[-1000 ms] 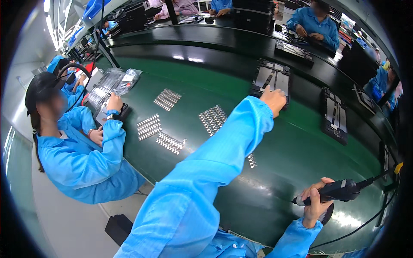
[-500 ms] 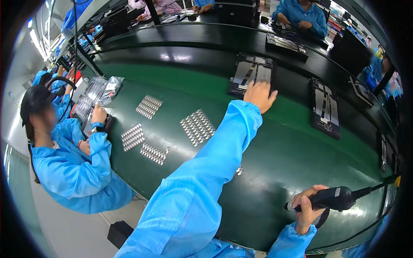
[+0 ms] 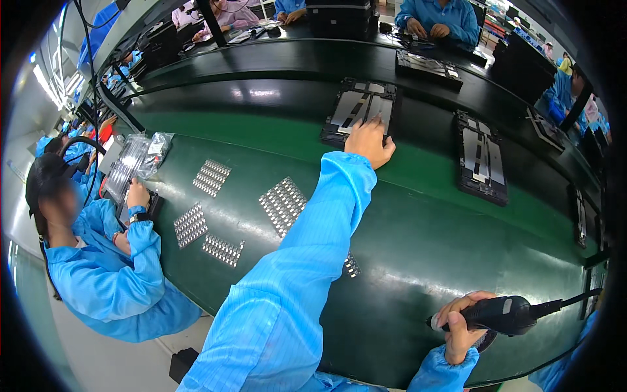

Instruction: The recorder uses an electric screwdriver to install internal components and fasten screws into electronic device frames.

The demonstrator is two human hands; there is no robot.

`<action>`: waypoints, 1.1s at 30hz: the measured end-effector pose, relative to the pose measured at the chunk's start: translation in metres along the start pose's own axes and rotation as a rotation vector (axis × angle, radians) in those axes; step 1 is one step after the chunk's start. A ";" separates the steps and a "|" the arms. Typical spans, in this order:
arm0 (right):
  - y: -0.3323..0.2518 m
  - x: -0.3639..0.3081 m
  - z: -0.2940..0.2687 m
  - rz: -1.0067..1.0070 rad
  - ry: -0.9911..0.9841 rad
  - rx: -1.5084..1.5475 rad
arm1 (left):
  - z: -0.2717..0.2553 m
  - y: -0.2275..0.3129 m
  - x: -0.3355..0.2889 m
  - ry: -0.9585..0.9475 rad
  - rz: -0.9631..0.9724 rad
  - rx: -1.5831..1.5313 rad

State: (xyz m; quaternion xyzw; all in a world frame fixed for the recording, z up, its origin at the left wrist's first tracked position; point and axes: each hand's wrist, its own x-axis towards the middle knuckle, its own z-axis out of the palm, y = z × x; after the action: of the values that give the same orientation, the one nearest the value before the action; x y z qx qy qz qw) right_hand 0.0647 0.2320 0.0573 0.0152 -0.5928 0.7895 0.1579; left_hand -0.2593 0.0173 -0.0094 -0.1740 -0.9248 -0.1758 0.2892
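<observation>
My left hand [image 3: 370, 142] reaches far forward, palm down, fingers spread over the near right part of a flat open electronic device [image 3: 345, 116], perhaps a tablet, with a black frame and silver-grey inside. Its thumb stands apart at the device's right edge; the fingertips rest on it, partly hidden. Close to the near right edge, my right hand [image 3: 460, 325] is wrapped round a black corded electric screwdriver [image 3: 506, 315]. The tool lies sideways, tip left and cable right. A dark rounded object [image 3: 486, 341] shows partly under this hand.
Several sheets of small silver parts [image 3: 283, 204] lie left of my sleeve; another [image 3: 352, 265] shows beside it. A second open device [image 3: 481, 157] lies to the right, others beyond. At left, a co-worker in blue [image 3: 108, 274] sits by plastic bags [image 3: 128, 163]. The cable [image 3: 568, 300] runs right.
The view has shifted slightly. My left hand and the device under it appear a little further left. My right hand still holds the screwdriver in nearly the same place.
</observation>
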 end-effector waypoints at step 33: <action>0.001 0.005 -0.001 -0.116 0.005 -0.117 | 0.014 0.102 -0.017 -0.244 -0.297 0.000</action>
State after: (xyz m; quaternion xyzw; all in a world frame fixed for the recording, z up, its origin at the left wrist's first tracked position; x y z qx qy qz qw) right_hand 0.0602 0.2339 0.0569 0.0380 -0.6356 0.7432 0.2055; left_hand -0.2096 0.1095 -0.0076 -0.0554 -0.9685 -0.1942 0.1458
